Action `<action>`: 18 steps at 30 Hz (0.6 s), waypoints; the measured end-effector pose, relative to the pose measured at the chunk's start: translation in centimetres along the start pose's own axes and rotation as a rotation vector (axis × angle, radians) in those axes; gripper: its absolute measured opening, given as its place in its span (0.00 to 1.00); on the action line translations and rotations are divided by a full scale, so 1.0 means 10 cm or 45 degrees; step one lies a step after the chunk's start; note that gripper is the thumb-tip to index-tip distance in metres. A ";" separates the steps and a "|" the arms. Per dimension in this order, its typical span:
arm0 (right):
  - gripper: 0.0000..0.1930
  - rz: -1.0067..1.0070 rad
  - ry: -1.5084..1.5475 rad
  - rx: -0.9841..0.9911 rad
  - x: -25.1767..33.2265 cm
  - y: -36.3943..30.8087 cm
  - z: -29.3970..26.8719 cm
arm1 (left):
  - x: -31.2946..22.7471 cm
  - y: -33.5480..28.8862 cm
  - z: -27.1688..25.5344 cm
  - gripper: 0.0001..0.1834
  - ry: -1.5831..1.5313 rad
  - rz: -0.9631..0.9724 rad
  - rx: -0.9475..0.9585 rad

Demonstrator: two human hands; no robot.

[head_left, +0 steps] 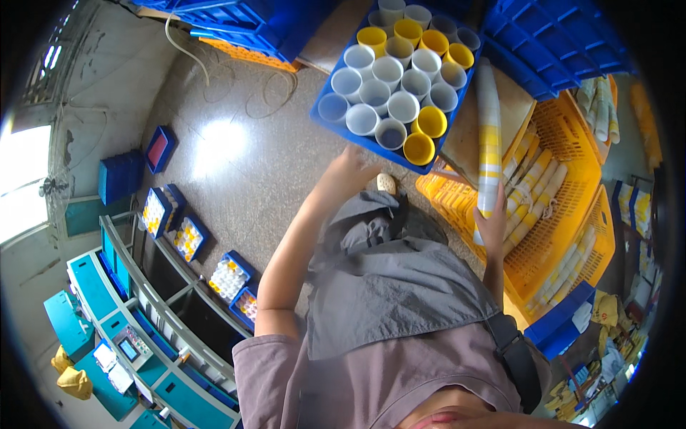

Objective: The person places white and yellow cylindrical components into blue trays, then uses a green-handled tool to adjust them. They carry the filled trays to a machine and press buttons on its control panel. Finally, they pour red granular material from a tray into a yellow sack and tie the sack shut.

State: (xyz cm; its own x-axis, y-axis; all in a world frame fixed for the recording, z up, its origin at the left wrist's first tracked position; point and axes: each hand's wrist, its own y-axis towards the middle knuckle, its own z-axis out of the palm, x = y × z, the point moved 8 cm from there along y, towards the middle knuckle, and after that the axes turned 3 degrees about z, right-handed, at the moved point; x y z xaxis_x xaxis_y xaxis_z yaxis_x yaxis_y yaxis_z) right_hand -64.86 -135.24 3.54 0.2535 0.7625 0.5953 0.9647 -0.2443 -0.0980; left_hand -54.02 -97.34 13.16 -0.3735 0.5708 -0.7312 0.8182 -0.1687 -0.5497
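My right hand (493, 223) is closed around the lower part of a long stack of nested white and yellow cup-like tubes (489, 136), which stands nearly lengthwise in view. My left hand (346, 175) is at the near left edge of a blue tray (379, 147), its thumb and forefinger apart. Whether its fingertips touch the tray I cannot tell. Inside the tray, white tubes (375, 94) and yellow tubes (430, 121) stand upright in rows, mouths up. Beside my right hand, a yellow crate (572, 154) holds more long stacks (536, 193), some tied with cord.
Blue crates (550, 43) are piled at the far right, and others (236, 25) at the far left. On the floor to the left lie filled trays (229, 277) next to a teal machine (132, 336) with rails. A pale hose (268, 111) loops over the floor.
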 end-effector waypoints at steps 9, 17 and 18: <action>0.48 -0.097 -0.229 -0.109 0.15 0.16 0.08 | 1.16 0.99 0.03 0.27 -1.623 -0.312 -0.035; 0.29 -0.325 -0.183 -0.536 2.23 0.72 0.56 | 3.11 0.46 -2.44 0.28 -0.806 -0.413 -0.004; 0.27 -0.409 -0.044 -0.473 2.75 0.81 0.81 | 3.31 0.34 -2.65 0.28 -0.801 -0.404 0.001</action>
State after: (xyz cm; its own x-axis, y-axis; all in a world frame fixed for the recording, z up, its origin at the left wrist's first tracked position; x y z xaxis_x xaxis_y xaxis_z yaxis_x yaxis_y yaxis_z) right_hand -49.50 -111.43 12.68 -0.0445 0.8523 0.5212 0.9058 -0.1856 0.3809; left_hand -51.99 -57.71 -2.16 -0.7760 0.0197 -0.6305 0.6278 -0.0720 -0.7750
